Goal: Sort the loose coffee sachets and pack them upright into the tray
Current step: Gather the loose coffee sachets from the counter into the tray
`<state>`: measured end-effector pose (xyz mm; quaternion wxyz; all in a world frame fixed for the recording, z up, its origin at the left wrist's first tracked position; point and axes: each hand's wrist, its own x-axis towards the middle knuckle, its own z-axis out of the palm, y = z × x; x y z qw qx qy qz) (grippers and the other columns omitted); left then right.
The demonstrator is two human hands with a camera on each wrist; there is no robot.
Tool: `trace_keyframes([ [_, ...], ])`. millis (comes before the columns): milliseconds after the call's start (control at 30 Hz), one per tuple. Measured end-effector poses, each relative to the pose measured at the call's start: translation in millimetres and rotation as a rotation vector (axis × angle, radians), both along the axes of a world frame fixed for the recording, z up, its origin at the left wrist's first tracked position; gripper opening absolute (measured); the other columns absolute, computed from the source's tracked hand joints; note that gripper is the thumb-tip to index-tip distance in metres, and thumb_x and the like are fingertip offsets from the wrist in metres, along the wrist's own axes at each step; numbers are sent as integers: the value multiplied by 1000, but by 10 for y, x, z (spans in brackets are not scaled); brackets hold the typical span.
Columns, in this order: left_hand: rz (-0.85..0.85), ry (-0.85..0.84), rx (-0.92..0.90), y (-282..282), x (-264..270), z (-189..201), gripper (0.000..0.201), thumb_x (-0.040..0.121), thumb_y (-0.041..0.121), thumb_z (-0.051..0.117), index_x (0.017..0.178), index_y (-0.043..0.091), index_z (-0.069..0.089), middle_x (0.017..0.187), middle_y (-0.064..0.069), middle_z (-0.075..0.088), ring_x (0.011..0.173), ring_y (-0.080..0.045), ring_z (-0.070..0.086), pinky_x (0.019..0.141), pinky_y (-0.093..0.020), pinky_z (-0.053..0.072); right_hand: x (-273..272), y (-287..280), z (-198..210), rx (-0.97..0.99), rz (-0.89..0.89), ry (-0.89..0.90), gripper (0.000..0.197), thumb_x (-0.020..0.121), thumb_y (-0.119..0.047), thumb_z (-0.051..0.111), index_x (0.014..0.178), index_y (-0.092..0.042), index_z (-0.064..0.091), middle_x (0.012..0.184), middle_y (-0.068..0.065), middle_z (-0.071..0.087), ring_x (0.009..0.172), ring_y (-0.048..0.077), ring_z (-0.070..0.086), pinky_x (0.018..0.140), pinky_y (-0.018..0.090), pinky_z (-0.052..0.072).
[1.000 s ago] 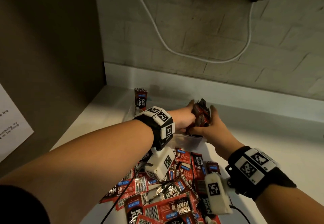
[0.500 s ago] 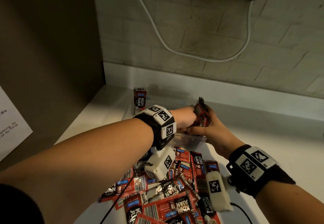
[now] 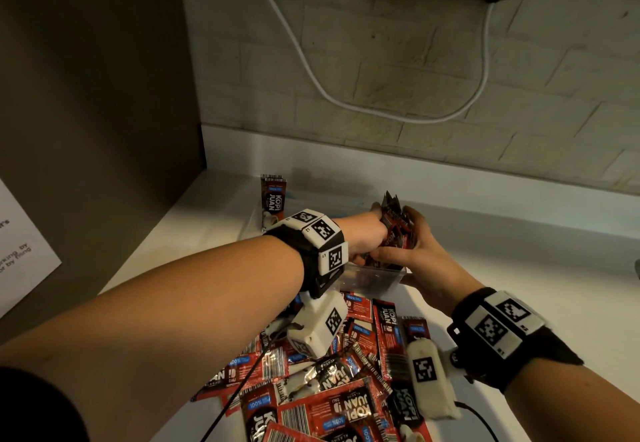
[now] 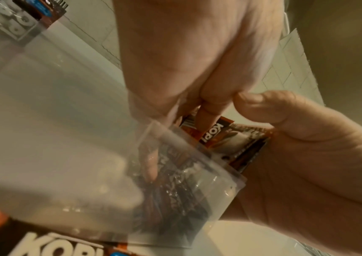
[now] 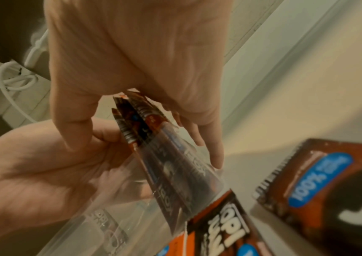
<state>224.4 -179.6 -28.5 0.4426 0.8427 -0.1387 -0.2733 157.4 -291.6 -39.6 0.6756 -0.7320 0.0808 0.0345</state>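
A bundle of red Kopi Juan sachets (image 3: 394,230) stands upright with its lower end inside the clear plastic tray (image 3: 375,280). My left hand (image 3: 370,237) grips the bundle from the left and my right hand (image 3: 412,244) grips it from the right. In the left wrist view my left hand (image 4: 197,124) lays its fingers down along the sachets (image 4: 230,138) into the tray (image 4: 188,152). In the right wrist view the bundle (image 5: 147,121) sits between thumb and fingers of my right hand (image 5: 145,138). One sachet (image 3: 273,199) stands upright at the tray's far left end.
A heap of loose sachets (image 3: 329,372) covers the white counter (image 3: 519,251) in front of the tray. A dark side panel (image 3: 86,95) bounds the counter on the left, with a paper sheet (image 3: 20,244) on it. A white cable (image 3: 346,102) hangs on the brick wall behind.
Both hands stay on the bundle at the tray's right end. The bundle has barely moved, its top leaning slightly to the left.
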Motion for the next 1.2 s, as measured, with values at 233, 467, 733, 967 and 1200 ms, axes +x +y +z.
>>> trace_keyframes([
  [233, -18, -57, 43, 31, -12, 31, 45, 101, 6, 34, 145, 6, 29, 132, -23, 51, 104, -40, 59, 58, -31, 49, 10, -67, 6, -20, -26, -6, 107, 73, -4, 76, 147, -43, 9, 145, 1, 36, 115, 24, 55, 81, 47, 53],
  [467, -3, -97, 50, 75, -111, 99, 46, 100, 7, 34, 147, 8, 28, 134, -24, 48, 95, -32, 54, 55, -29, 43, -55, -98, 112, -95, -82, -22, 97, 75, -25, 78, 147, -41, 15, 154, 2, 22, 134, 26, 34, 100, 47, 32],
  [733, 57, -281, -44, 547, -432, 384, 54, 95, 6, 47, 146, 17, 36, 137, -7, 47, 75, -15, 57, 43, -9, 35, -389, -238, 408, -395, -180, -327, 15, 84, -12, 68, 98, -14, 62, 95, 3, 64, 79, 14, 57, 65, 22, 41],
  [967, 83, -395, 27, 1376, -957, 413, 23, 88, 15, 63, 108, 27, 64, 106, 10, 60, 87, -6, 57, 77, -22, 45, -693, -237, 397, -964, 322, 21, 8, 83, -25, 70, 89, -19, 68, 80, -5, 71, 65, 8, 65, 54, 13, 46],
  [1200, 45, -167, 442, 1971, -1113, 49, 22, 80, 28, 75, 98, 30, 62, 103, 8, 63, 91, -10, 61, 80, -30, 50, -698, -178, 139, -1290, 431, 253, 57, 76, -34, 77, 124, -19, 51, 114, 1, 59, 89, 16, 58, 73, 29, 55],
])
